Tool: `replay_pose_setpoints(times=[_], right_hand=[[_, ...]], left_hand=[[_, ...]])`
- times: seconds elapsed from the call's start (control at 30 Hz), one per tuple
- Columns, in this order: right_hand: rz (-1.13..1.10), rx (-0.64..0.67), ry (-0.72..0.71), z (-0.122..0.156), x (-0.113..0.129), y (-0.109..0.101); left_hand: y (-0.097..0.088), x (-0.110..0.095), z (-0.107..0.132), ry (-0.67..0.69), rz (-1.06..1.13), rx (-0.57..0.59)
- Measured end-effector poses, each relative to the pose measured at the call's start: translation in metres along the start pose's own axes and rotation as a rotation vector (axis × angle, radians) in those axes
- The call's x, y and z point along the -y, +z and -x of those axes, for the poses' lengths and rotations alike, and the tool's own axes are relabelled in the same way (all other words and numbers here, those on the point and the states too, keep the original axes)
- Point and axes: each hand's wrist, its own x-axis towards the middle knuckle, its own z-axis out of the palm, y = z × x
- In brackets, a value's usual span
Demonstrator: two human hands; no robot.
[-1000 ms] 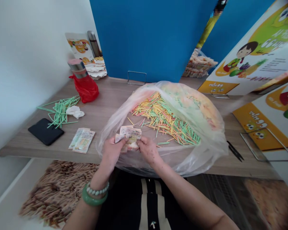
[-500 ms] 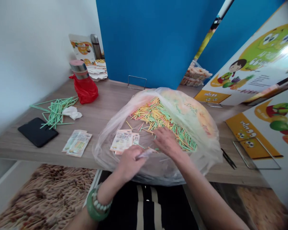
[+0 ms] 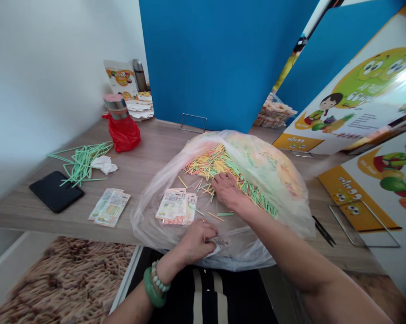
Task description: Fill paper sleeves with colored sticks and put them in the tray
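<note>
With right fingers (image 3: 219,181) curling down, touching the coloured sticks (image 3: 219,159), hiding any grip from view.
With left fingers (image 3: 208,231) pinching a blurred packet (image 3: 222,243) nearer, apparently keeping it close to the sticks.

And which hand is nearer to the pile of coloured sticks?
Right. The right hand is at the near edge of the pile of coloured sticks; the left hand is apart from it, closer to the person's body.
</note>
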Motion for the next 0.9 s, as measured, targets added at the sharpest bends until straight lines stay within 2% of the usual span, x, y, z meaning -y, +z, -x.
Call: replay_pose_setpoints(times=[0.27,0.47,0.57,0.67,0.8,0.9], right_hand=[[-0.020,-0.065,0.002,0.012,-0.014,0.008],[-0.121,-0.063,0.360,-0.001,-0.027,-0.006],[-0.129,-0.035,0.414,-0.017,-0.020,-0.012],[-0.143,0.013,0.428,-0.038,-0.003,-0.014],[-0.153,0.071,0.500,-0.063,0.020,-0.007],[-0.171,0.107,0.561,-0.075,0.023,0.002]], left_hand=[[0.004,0.005,0.002,0.006,0.003,-0.027],[0.002,0.003,0.004,0.013,0.005,-0.028],[0.002,0.004,0.003,0.027,-0.015,-0.018],[0.003,0.005,0.003,0.025,-0.041,-0.012],[0.002,0.005,0.003,0.025,-0.058,0.005],[0.002,0.005,0.004,0.036,-0.071,0.009]])
